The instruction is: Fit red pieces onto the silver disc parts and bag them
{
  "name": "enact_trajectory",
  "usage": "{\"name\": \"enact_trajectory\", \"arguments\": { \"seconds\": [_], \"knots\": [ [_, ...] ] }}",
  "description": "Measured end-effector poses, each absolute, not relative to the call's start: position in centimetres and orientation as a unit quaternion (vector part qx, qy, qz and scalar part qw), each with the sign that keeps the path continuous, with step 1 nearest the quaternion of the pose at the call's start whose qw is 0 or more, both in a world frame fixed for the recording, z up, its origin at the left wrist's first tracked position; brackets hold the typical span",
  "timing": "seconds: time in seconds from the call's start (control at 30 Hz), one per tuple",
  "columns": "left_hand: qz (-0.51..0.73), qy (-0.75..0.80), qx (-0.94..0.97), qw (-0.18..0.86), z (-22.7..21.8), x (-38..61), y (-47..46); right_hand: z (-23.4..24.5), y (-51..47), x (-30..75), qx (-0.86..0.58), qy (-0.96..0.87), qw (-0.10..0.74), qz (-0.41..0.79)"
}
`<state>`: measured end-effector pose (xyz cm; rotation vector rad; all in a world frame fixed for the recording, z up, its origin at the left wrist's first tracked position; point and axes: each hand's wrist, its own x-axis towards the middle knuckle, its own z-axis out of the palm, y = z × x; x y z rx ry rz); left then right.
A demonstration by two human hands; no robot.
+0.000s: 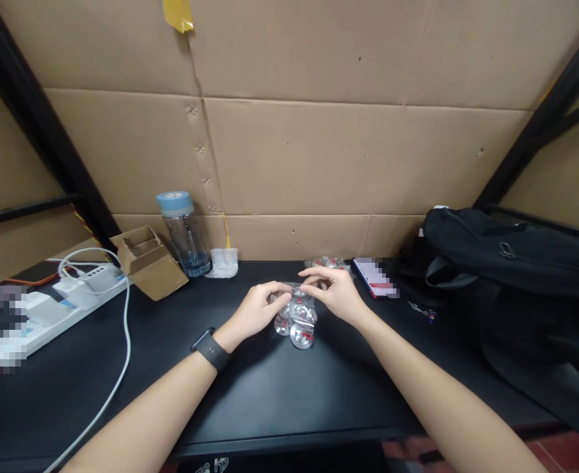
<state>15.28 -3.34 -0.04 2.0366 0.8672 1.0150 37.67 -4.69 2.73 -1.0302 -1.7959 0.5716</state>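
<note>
My left hand (260,307), with a dark watch (212,349) on its wrist, pinches the left side of a clear plastic bag (297,286). Opposite it, my right hand (339,295) pinches the bag's right upper edge between thumb and finger. Several round silver discs (301,336) with red marks lie at the bag between and just below my hands; whether each is inside the plastic I cannot tell. Behind my right hand, more clear-wrapped discs (337,263) with red marks rest on the black table (289,401), partly hidden by my fingers.
Left: a white power strip (73,315) with a cable, an opened cardboard box (151,266), a blue-lidded bottle (186,230) and a white pouch (224,263). Right: a phone (375,277), small keys (421,311) and a black backpack (516,263). A cardboard wall (319,157) stands behind.
</note>
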Motion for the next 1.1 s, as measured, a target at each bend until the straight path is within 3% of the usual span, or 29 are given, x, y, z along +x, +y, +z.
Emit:
{"name": "enact_trajectory", "arguments": {
  "seconds": [0.17, 0.3, 0.57, 1.1],
  "knots": [
    [0.443, 0.324, 0.704, 0.451, 0.0, 15.1, -3.0, 2.4, -4.6, 37.4, -0.385, -0.679, 0.541, 0.314],
    [0.475, 0.34, 0.651, 0.484, 0.1, 14.8, -2.7, 1.9, -4.0, 37.8, -0.389, -0.662, 0.531, 0.358],
    [0.454, 0.342, 0.707, 0.421, -0.2, 14.2, -2.2, 1.6, -4.1, 37.6, -0.407, -0.665, 0.513, 0.36],
    [0.5, 0.353, 0.683, 0.397, 0.4, 14.3, -2.4, 1.8, -4.6, 37.3, -0.431, -0.678, 0.521, 0.286]
  ]
}}
